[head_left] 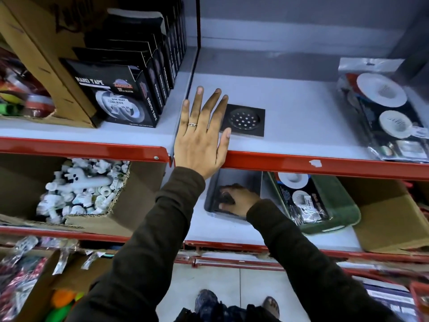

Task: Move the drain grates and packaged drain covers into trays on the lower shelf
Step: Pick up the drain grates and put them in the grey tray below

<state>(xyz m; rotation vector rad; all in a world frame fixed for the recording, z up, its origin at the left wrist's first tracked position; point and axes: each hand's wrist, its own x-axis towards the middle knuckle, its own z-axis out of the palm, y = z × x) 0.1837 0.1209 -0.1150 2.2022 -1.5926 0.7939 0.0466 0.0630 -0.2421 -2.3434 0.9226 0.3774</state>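
Observation:
A black square drain grate (246, 119) lies flat on the upper shelf. My left hand (200, 133) hovers open over its left edge, fingers spread, a ring on one finger. On the lower shelf stands a grey tray (239, 180); my right hand (236, 198) is inside it, fingers curled over a dark grate (224, 198) that it mostly hides. Packaged drain covers (383, 112) lie at the upper shelf's right end. More packaged covers (301, 198) rest in a green tray (343, 210) beside the grey one.
Black nano tape boxes (123, 89) fill the upper shelf to the left of a red divider (197, 24). A cardboard box of white pipe fittings (81, 189) sits lower left, another cardboard box (390, 219) lower right. Red shelf edges (325, 163) jut forward.

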